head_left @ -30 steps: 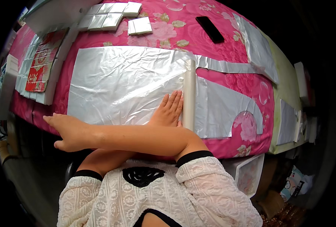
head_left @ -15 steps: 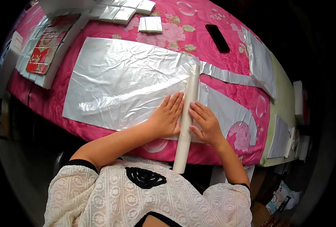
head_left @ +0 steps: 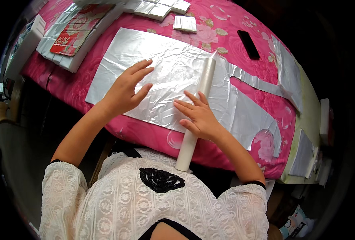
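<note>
A silvery plastic sheet [head_left: 123,50], wrinkled and narrowing to strap-like strips at its right, is spread across the table. Over it lies a long whitish roll [head_left: 208,74], its near end reaching past the table edge towards my body. My left hand [head_left: 125,88] hovers above or just touches the left part of the sheet, fingers apart and holding nothing. Across the middle of the roll is my right hand [head_left: 199,118], its fingers spread out towards the sheet on the left. Whether its palm presses on the roll is hidden.
A pink flowered cloth [head_left: 209,160] covers the table. Behind the sheet are a black phone [head_left: 248,45] and a small stack of silvery packets [head_left: 184,24]. More packets [head_left: 159,11] sit farther back. A red printed piece [head_left: 79,30] tops a pile at far left. Another silvery sheet [head_left: 285,72] lies right.
My left hand has left the roll and moved left over the sheet. My right hand has shifted onto the roll, fingers spread. The roll lies slightly farther left on the sheet; the view has shifted.
</note>
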Motion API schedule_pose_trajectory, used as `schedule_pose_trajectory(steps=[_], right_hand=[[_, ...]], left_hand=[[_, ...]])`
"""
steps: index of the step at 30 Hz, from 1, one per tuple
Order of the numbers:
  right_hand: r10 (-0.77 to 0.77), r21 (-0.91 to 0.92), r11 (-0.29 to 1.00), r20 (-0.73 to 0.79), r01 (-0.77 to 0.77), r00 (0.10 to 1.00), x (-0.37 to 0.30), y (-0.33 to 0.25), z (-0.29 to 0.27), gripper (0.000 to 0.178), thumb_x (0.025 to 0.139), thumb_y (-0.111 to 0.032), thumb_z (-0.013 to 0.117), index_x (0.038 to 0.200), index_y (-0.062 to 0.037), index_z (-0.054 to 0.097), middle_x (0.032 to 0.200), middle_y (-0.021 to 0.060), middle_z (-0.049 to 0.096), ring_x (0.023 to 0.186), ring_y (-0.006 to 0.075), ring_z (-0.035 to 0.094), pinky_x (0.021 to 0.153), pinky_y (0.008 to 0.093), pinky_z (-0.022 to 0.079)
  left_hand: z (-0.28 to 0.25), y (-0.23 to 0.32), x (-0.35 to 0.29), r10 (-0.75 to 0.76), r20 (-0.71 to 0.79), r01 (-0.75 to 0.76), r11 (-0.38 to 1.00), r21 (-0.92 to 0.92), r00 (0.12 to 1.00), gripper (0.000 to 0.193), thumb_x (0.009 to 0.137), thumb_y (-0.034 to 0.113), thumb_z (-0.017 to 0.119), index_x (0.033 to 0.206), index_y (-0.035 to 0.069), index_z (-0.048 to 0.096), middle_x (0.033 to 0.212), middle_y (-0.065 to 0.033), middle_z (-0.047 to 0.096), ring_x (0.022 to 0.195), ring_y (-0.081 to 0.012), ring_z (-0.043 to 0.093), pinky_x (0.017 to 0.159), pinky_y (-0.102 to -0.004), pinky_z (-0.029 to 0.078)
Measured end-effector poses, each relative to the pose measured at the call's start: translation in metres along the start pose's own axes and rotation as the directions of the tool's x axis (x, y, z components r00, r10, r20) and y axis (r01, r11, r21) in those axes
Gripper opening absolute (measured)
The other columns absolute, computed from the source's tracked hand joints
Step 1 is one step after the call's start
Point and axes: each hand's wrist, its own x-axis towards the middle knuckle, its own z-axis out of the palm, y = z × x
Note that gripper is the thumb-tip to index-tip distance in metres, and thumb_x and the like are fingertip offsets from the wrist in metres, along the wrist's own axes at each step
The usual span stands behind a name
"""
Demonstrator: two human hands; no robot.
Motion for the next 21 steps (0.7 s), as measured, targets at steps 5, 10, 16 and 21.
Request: schedule_pose_trajectory(steps=[5,10,16,21], right_hand=[[-0.401,0.576,0.7,-0.171,0.422,0.9,0.076,-0.084,-0.003,0.04,0.086,-0.029,0.056,0.116,-0.0031,0.057,0.117,0.0128,0.059,0.119,0.0302,0.048,0.098,0.0395,0.038],[-0.286,0.2,0.912,-0.314,0.357,0.905,0.092,-0.044,-0.002,0.036,0.079,-0.019,0.063,0.111,-0.0042,0.06,0.111,0.011,0.062,0.11,0.0294,0.054,0.092,0.0397,0.043],[-0.352,-0.093,0.932,-0.009,0.35,0.936,0.137,-0.029,0.041,0.054,0.089,-0.041,0.046,0.134,-0.0118,0.042,0.142,0.006,0.038,0.134,0.0284,0.028,0.111,0.0437,0.019],[-0.427,-0.08,0.904,-0.091,0.421,0.9,0.214,-0.065,0.076,0.054,0.087,-0.041,0.048,0.131,-0.0094,0.046,0.139,0.0082,0.042,0.133,0.0294,0.03,0.111,0.0443,0.018]], left_hand=[[-0.044,-0.028,-0.067,-0.211,-0.034,0.213,0.975,0.062,0.977,0.037,0.085,0.011,0.057,0.12,-0.002,0.052,0.129,-0.0188,0.05,0.119,-0.033,0.048,0.099,-0.0365,0.038],[-0.074,-0.027,-0.14,-0.381,-0.079,0.386,0.921,0.058,0.921,0.038,0.084,0.013,0.059,0.119,-0.003,0.052,0.127,-0.0203,0.051,0.118,-0.0338,0.049,0.098,-0.0359,0.039],[-0.068,-0.011,-0.181,-0.511,-0.049,0.511,0.86,-0.011,0.858,0.042,0.083,0.013,0.06,0.121,-0.002,0.051,0.127,-0.0197,0.051,0.118,-0.0335,0.049,0.099,-0.0367,0.038],[-0.046,-0.006,-0.168,-0.664,-0.132,0.66,0.747,-0.081,0.736,0.049,0.079,0.013,0.064,0.122,-0.001,0.047,0.113,-0.0175,0.054,0.101,-0.0276,0.055,0.089,-0.0355,0.043]])
